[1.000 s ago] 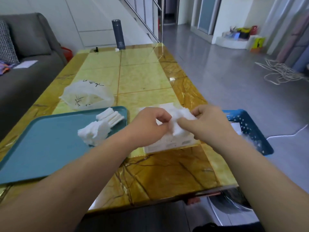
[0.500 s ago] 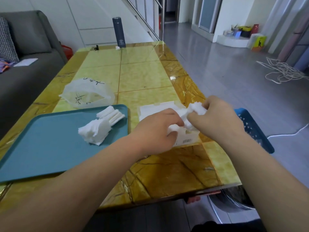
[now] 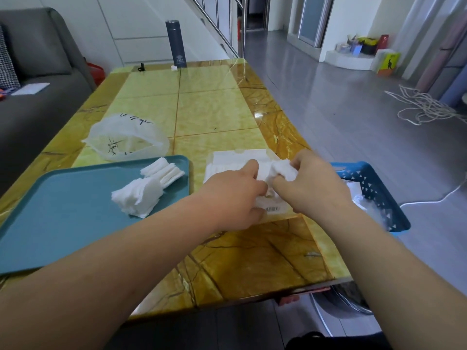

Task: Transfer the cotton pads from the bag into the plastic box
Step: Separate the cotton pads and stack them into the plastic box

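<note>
A clear plastic box (image 3: 227, 157) with a barcode label lies in the middle of the table, with white cotton pads inside. Both hands meet over it. My right hand (image 3: 313, 188) grips a crumpled wad of cotton pads (image 3: 283, 170) just above the box's right half. My left hand (image 3: 235, 198) has its fingers curled at the same wad and covers the box's near side. The crumpled clear plastic bag (image 3: 126, 137) with black writing lies behind the tray at the left. Two more piles of cotton pads (image 3: 141, 195) sit on the tray.
A teal tray (image 3: 63, 210) fills the table's left front. A blue perforated basket (image 3: 374, 188) stands off the table's right edge, holding plastic wrapping. A dark flask (image 3: 176, 44) stands at the far end. A grey sofa (image 3: 38, 97) runs along the left.
Both hands stay together over the box. The wad in my right hand has come slightly down and left toward the box since half a second ago.
</note>
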Demonstrator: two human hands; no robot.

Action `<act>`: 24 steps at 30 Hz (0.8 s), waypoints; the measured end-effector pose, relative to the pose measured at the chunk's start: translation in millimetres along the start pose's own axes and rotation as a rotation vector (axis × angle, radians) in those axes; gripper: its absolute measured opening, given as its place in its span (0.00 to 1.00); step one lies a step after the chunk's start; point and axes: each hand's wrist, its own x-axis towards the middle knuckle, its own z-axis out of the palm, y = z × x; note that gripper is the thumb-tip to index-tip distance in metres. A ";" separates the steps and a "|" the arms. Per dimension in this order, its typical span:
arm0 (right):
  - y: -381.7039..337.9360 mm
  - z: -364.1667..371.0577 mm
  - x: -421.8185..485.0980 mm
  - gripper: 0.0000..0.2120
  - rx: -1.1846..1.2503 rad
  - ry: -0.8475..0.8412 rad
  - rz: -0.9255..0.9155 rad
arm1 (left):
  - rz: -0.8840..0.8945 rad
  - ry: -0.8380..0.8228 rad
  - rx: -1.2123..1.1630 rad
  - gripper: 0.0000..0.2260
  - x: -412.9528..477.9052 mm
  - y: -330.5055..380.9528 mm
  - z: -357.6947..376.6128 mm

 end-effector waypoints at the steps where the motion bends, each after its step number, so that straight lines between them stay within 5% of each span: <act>1: -0.8 1.0 0.0 0.14 -0.036 0.005 -0.010 | -0.028 0.019 -0.025 0.18 1.6 -2.5 1.6; 8: -9.4 10.9 3.5 0.13 0.000 -0.059 -0.004 | -0.031 0.017 -0.243 0.06 1.6 -12.6 8.1; 12: -10.6 13.3 10.2 0.15 -0.120 -0.023 0.014 | -0.082 0.043 -0.341 0.15 1.1 -15.8 5.0; 17: -22.2 21.7 13.2 0.11 -0.316 -0.105 0.028 | -0.091 0.140 -0.470 0.09 1.8 -19.7 10.9; 24: -23.3 31.3 14.1 0.14 -0.258 -0.213 0.029 | -0.099 0.215 -0.537 0.05 0.0 -21.7 20.6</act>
